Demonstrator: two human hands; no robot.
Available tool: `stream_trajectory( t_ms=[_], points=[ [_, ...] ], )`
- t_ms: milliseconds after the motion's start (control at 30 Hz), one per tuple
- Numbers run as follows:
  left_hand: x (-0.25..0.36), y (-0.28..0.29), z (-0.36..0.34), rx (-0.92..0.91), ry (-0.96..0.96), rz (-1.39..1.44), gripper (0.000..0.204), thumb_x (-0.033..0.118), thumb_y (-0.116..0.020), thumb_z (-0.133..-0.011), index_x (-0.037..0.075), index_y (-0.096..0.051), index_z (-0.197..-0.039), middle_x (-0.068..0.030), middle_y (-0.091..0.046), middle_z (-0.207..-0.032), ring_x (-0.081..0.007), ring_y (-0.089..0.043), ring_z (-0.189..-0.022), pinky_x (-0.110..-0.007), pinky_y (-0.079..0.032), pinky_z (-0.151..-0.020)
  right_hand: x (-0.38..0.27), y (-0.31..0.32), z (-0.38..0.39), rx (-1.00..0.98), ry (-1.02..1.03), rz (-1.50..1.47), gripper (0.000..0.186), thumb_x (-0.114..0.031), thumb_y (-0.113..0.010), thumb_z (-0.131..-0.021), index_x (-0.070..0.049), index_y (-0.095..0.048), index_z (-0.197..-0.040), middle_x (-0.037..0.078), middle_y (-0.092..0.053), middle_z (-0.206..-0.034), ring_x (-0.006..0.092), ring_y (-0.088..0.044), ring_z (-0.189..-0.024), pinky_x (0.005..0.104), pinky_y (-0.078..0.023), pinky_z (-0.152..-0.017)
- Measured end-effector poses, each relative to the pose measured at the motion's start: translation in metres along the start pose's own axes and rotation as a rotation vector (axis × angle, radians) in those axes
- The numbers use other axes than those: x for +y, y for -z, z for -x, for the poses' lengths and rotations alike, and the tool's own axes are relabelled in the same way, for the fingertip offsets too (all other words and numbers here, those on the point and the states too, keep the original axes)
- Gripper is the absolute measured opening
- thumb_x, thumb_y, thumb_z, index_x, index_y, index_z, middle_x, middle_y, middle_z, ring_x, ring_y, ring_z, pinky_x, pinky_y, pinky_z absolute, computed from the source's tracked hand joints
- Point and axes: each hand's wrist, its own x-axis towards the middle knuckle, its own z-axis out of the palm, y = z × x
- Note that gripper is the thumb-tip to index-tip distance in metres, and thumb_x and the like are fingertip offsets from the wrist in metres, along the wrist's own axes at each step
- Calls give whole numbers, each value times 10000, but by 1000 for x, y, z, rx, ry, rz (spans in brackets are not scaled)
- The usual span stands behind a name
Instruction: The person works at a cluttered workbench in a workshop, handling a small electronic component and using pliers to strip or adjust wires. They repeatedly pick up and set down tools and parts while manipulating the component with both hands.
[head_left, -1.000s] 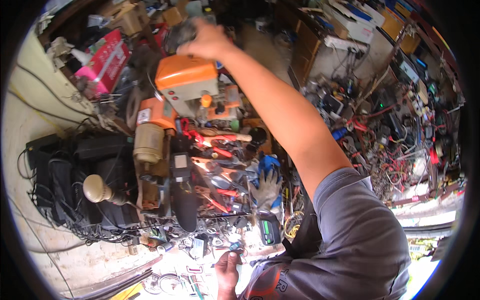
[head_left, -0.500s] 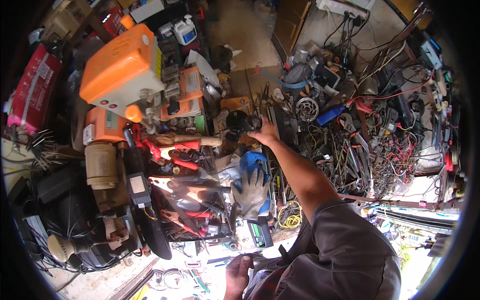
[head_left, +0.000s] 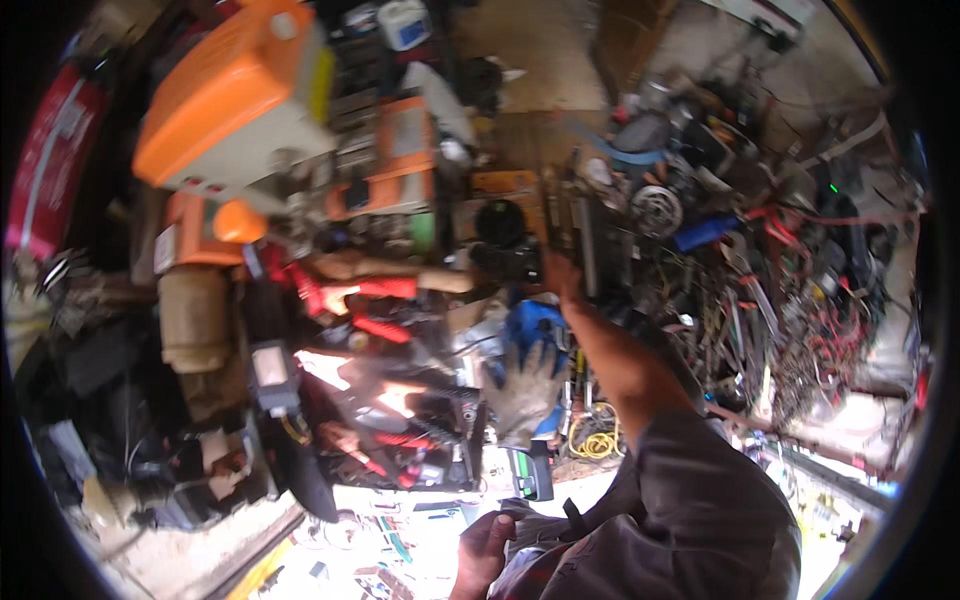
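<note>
My right hand (head_left: 562,276), blurred by motion, reaches out to the middle of the clutter. Its fingers are closed at the side of a dark, bulky object (head_left: 508,258) with a round black end; its kind is hard to make out. Low in the picture my left hand (head_left: 486,540) is curled near my body, thumb on top; anything inside it is hidden. Between the hands lie a grey work glove (head_left: 527,388) and a blue item (head_left: 535,325) partly beneath it. A wooden handle (head_left: 445,277) points toward the dark object from the left.
An orange and cream machine housing (head_left: 235,95) stands at the upper left. Red-handled tools (head_left: 380,288) fill the left middle. Tangled wires (head_left: 800,350), a blue cylinder (head_left: 705,233) and a metal disc (head_left: 657,210) crowd the right. A yellow cable coil (head_left: 596,440) lies near my right arm.
The view has shifted, so most things sit farther right and blur. The dark object has come slightly nearer to me, with my right hand at its side. My left hand stays curled.
</note>
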Motion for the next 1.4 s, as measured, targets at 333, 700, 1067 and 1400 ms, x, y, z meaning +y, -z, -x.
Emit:
stream_trajectory(
  t_ms=[333,700,1067,1400],
  points=[
    [18,16,26,79,-137,-12,323,298,-548,-1002,-6,-656,-997,-17,-599,-781,-99,-514,-745,-259,-440,-711,15,35,-3,160,32,-268,624,-360,-753,-757,-87,-548,-1280,203,-618,-1188,385,-587,-1108,482,-487,-914],
    [12,165,40,701,-743,369,205,189,-449,-1008,12,-552,-1026,-15,-541,-726,-86,-485,-600,-250,-439,-553,-225,234,274,-224,409,-894,278,-309,-686,-904,-66,-656,-1035,80,-709,-985,203,-689,-939,316,-547,-792],
    [29,207,4,290,-404,390,257,276,-660,-916,108,-505,-798,70,-351,-570,-51,-322,-450,-233,-245,-411,-354,190,313,133,443,-699,472,-324,-748,-793,6,-612,-1103,173,-664,-1011,325,-658,-922,389,-525,-801],
    [19,141,51,270,-585,659,237,215,-572,-976,80,-531,-785,50,-426,-577,-46,-317,-454,-232,-230,-426,-332,189,374,-171,328,-1000,490,-415,-720,-848,24,-609,-1034,205,-694,-976,279,-687,-916,361,-523,-795]
  ],
)
